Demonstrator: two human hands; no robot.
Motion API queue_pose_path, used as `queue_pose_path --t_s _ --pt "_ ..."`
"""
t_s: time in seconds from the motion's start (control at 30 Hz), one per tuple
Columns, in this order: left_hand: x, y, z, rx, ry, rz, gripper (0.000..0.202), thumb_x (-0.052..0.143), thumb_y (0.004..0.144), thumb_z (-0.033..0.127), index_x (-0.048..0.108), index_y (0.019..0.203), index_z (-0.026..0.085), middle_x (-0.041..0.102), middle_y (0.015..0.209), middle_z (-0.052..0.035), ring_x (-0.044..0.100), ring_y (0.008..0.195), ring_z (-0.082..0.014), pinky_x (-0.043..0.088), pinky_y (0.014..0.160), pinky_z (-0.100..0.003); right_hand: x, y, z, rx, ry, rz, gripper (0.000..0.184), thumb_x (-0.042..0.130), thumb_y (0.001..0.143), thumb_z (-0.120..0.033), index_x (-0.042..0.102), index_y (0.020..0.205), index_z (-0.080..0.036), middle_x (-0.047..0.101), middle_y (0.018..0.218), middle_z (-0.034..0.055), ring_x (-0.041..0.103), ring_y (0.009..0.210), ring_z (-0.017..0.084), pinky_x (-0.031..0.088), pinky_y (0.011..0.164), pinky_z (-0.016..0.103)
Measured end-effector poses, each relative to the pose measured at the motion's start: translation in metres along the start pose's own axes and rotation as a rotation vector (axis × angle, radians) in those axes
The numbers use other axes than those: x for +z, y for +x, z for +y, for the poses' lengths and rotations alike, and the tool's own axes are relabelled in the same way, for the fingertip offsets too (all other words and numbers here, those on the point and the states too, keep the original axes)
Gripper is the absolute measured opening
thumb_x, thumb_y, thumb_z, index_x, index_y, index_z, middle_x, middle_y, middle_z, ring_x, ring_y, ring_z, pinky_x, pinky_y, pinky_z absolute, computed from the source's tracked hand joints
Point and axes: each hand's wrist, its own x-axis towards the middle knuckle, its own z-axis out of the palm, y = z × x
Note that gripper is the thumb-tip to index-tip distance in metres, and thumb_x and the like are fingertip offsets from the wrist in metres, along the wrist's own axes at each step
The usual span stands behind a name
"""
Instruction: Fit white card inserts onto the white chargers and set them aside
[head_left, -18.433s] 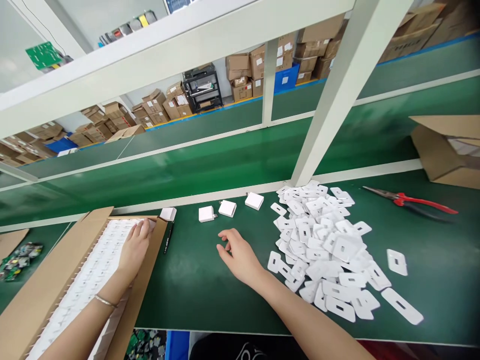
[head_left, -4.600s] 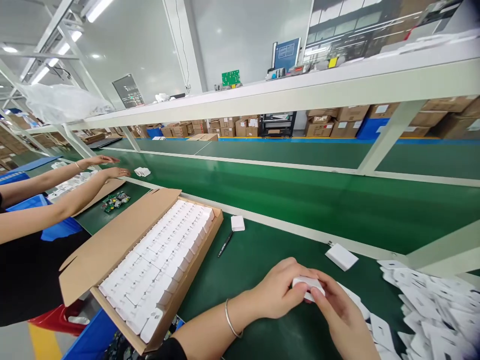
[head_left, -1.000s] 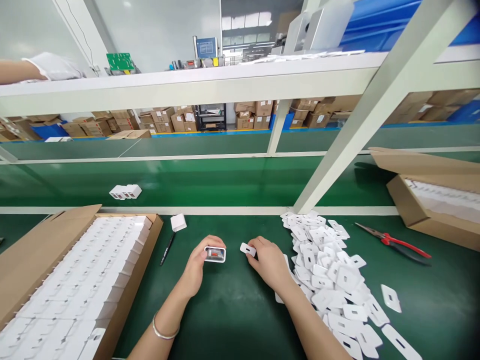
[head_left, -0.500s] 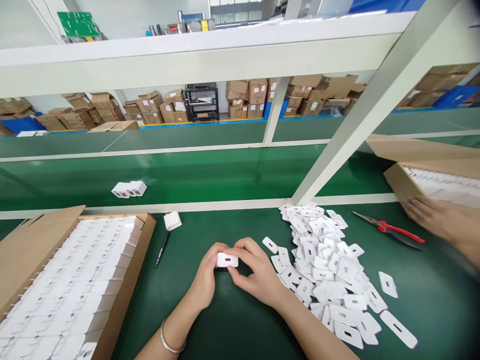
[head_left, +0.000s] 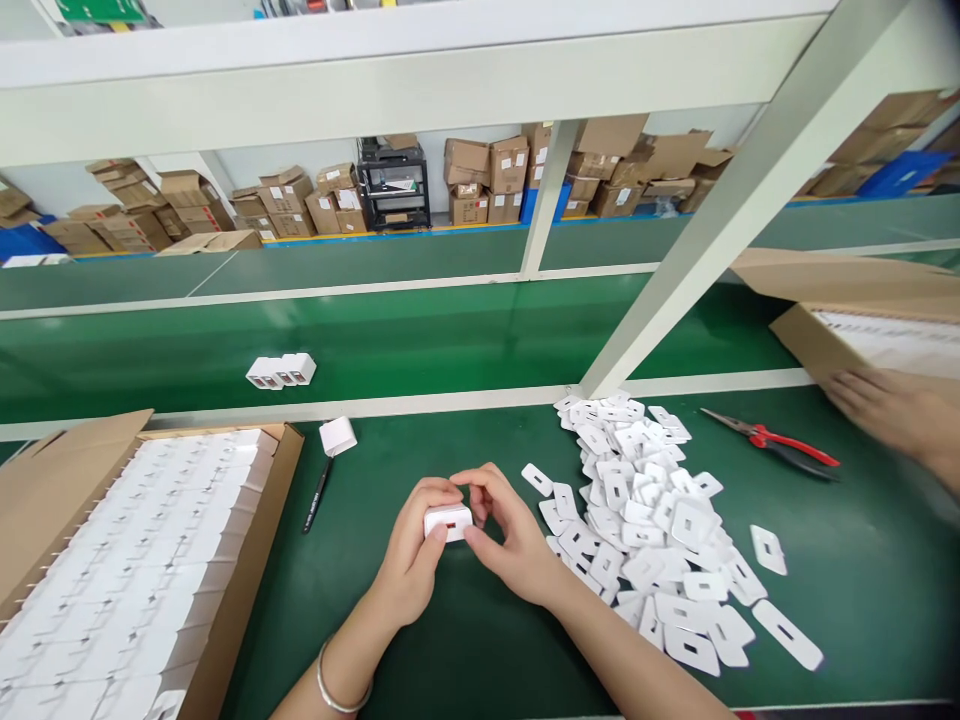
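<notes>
Near the front middle of the green bench, my left hand (head_left: 412,550) grips a small white box (head_left: 448,522) with a dark red window in its front face. The left thumb presses at the front of the box. My right hand (head_left: 514,540) is closed around the right side, its thumb at the lower right corner and its index finger arched over the top. Just right of that hand spreads a heap of flat white slotted plates (head_left: 637,520). Left of my hands lie a black pen (head_left: 318,495) and a white square piece (head_left: 338,436).
An open carton (head_left: 251,560) of white boxes stands at left. Several white boxes (head_left: 281,371) sit on the green belt (head_left: 390,350) behind. Red-handled pliers (head_left: 772,440) lie at right, near another person's hand (head_left: 892,410) at a second carton (head_left: 817,340). A slanting post (head_left: 690,240) rises behind the heap.
The small box has tipped to show more of its front face, and my left thumb has come onto it. My right fingers have shifted. The white boxes on the belt have moved right.
</notes>
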Motion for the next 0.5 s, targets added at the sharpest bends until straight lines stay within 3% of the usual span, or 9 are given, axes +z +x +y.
queue_pose_path --t_s 0.13,0.27,0.4,0.5 --pt "0.001 -0.004 -0.003 0.001 0.011 -0.034 0.032 0.040 0.107 0.042 0.060 0.124 0.025 0.054 0.125 -0.0102 0.059 0.110 -0.0261 0.048 0.097 -0.042 0.006 0.000 0.007 0.148 0.213 0.011 0.019 0.064 0.097 -0.038 0.061 0.112 -0.027 0.044 0.080 -0.0043 0.046 0.067 0.013 0.042 0.063 0.029" --pt "0.002 -0.005 -0.005 -0.016 -0.042 -0.019 0.035 0.038 0.107 0.044 0.060 0.124 0.023 0.053 0.128 -0.0116 0.061 0.102 -0.0249 0.050 0.091 -0.041 0.009 0.000 0.011 0.208 0.323 0.072 0.037 0.043 0.105 -0.054 0.063 0.106 -0.024 0.049 0.074 -0.0035 0.053 0.065 0.014 0.046 0.065 0.031" --pt "0.002 -0.005 -0.006 0.021 0.001 0.027 0.036 0.038 0.107 0.045 0.060 0.126 0.024 0.053 0.127 -0.0117 0.054 0.119 -0.0297 0.046 0.100 -0.045 0.010 0.001 0.013 0.266 0.343 0.066 0.039 0.071 0.091 -0.054 0.058 0.114 -0.026 0.055 0.094 -0.0009 0.057 0.079 0.014 0.049 0.069 0.029" --pt "0.001 -0.005 -0.006 0.017 0.026 0.042 0.038 0.036 0.106 0.048 0.060 0.126 0.026 0.051 0.128 -0.0109 0.053 0.118 -0.0292 0.046 0.100 -0.046 0.010 0.002 0.012 0.296 0.400 -0.002 0.041 0.074 0.088 -0.055 0.058 0.110 -0.024 0.059 0.094 0.0008 0.060 0.083 0.016 0.052 0.073 0.031"
